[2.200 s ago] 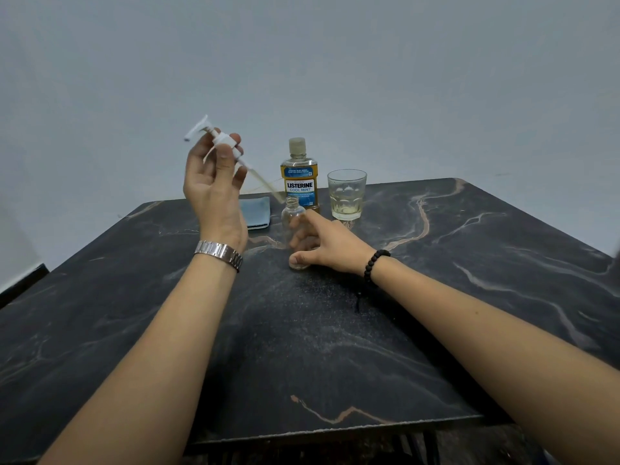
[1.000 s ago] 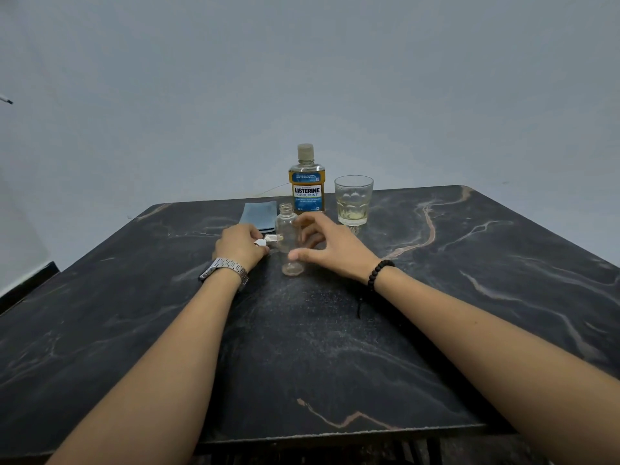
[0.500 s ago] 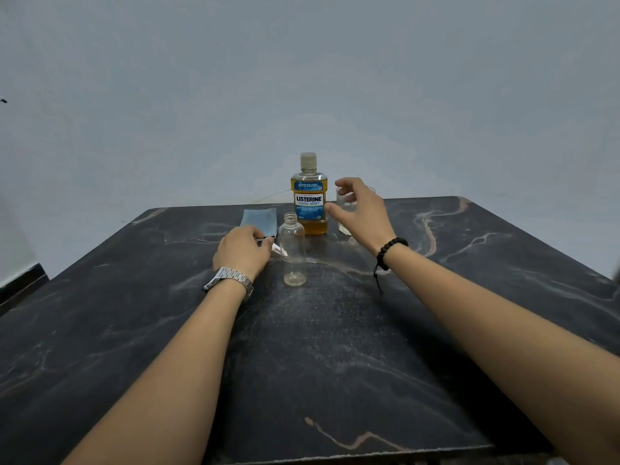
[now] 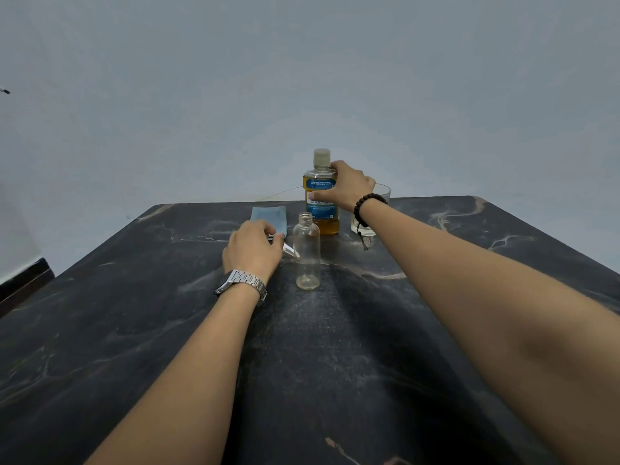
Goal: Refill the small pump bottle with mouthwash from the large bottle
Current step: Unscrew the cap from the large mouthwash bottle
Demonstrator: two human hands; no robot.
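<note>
My right hand point(image 4: 349, 191) was wrapped around the upper part of the large bottle point(image 4: 321, 209), thumb across the front of its blue label and the other fingers curled round the far side, so the grip was closed on it. The bottle stood upright near the far edge of the table point(image 4: 335, 364), its pale cap point(image 4: 321, 158) on, and amber mouthwash filled most of it. Just behind my right wrist stood a drinking glass point(image 4: 369, 226) with a little pale liquid in the bottom, partly hidden by my arm and the dark bead bracelet point(image 4: 366, 204).

The small bottle point(image 4: 306, 251) stood upright and uncapped in front of the large one, clear and nearly empty, closer to me and a little to the left of it. It was apart from my right hand, and just beside my left.

My left hand point(image 4: 253, 251) rested knuckles-up on the table to the left of the small bottle, fingers curled together over the white pump point(image 4: 290, 249), whose end poked out toward the small bottle. I could not tell whether that end touched the bottle. A metal watch point(image 4: 242, 283) sat on that wrist. A folded blue cloth point(image 4: 270, 217) lay just beyond my left hand.
</note>
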